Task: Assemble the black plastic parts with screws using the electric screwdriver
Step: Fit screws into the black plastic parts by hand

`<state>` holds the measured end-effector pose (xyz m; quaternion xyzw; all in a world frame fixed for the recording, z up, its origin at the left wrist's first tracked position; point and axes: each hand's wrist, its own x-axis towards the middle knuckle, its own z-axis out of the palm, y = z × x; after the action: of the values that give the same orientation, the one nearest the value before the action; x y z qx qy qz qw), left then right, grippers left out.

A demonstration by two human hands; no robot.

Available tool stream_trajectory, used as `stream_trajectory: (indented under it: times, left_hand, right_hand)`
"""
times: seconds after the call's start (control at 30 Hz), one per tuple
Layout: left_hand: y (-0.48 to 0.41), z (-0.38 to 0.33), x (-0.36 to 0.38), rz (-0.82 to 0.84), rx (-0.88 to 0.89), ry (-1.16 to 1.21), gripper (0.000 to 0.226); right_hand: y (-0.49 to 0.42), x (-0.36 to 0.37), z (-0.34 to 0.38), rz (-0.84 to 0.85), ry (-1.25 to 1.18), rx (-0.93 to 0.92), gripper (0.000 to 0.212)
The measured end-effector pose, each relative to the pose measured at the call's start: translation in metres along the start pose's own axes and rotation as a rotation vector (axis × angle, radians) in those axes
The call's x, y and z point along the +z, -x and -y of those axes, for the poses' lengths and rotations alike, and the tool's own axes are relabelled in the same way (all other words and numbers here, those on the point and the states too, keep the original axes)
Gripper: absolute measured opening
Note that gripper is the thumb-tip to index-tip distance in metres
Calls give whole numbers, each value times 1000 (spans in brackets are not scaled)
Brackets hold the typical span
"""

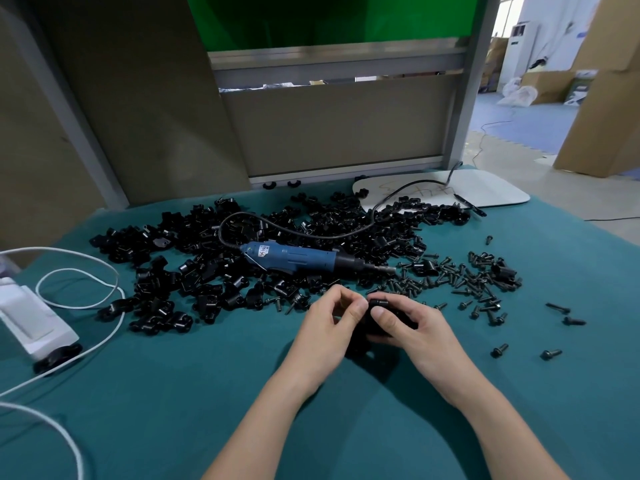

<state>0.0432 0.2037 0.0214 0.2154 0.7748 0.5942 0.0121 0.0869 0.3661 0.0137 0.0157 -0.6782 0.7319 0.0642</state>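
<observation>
Gripped from both sides, just above the near middle of the green table cover [173, 393]: one black plastic part [374, 304], pinched by the left hand [332, 317] at its left edge and clasped by the right hand [412, 323], thumb on top. Just beyond, lying flat with the bit pointing right: the blue electric screwdriver [294, 259], on the pile of black parts [207, 271]. Right of that, scattered screws [460, 278]. Far to the left, a white cable [86, 306] and a white device [31, 320].
</observation>
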Motion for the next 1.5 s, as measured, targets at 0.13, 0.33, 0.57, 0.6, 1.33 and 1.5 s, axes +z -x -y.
stream_trajectory:
  times: [0.13, 0.33, 0.57, 0.6, 1.33, 1.5]
  left_hand:
    - [1, 0, 1, -8, -25, 27, 12]
    - [0, 1, 3, -27, -79, 62, 16]
    - [0, 1, 2, -49, -64, 17, 22]
    - [0, 1, 2, -52, -67, 14, 23]
    - [-1, 1, -1, -43, -82, -31, 37]
    - [-1, -3, -9, 10, -81, -8, 21]
  right_hand:
    - [1, 0, 0, -4, 59, -10, 31]
    - [-1, 0, -1, 2, 59, 0, 19]
    - [-1, 0, -3, 11, 39, 0, 19]
    - [-1, 0, -2, 15, 31, 1, 19]
    - [0, 2, 0, 22, 37, -24, 24]
    - [1, 1, 0, 63, 105, -43, 21]
